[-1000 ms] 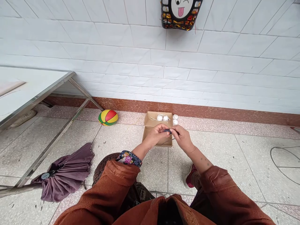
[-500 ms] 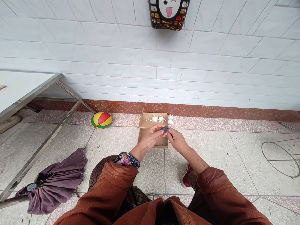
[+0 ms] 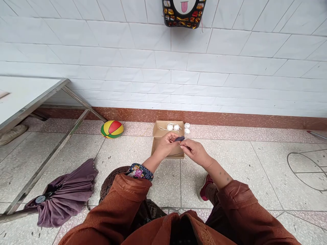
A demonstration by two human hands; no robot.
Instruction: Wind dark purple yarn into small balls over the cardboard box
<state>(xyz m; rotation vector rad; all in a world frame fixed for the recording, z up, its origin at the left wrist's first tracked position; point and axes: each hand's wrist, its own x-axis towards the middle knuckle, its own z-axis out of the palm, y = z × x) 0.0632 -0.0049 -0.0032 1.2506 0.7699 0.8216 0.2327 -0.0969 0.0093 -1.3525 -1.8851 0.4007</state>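
A small dark grey-purple knitted piece (image 3: 179,139) is pinched between the thumb and fingers of my left hand (image 3: 165,143), above an open cardboard box (image 3: 154,146). My right hand (image 3: 195,150) is closed in a pinch at the near right edge of the piece; what lies between its fingertips is too small to make out. A dark strand of yarn (image 3: 176,154) runs across the box below my hands. White yarn balls (image 3: 170,127) with loose ends lie in the box's lid, and two more white balls (image 3: 187,126) sit just right of it.
A yellow, red and green ball (image 3: 112,129) rests by the wall. At left are a metal-framed table (image 3: 33,92) and a folded purple umbrella (image 3: 68,194). A wire ring frame (image 3: 306,173) lies right. A black basket (image 3: 184,22) hangs on the wall.
My right hand has shifted slightly right and down and turned, its fingertips now at the piece's near edge. My left hand still holds the knitted piece. The view has tilted slightly.
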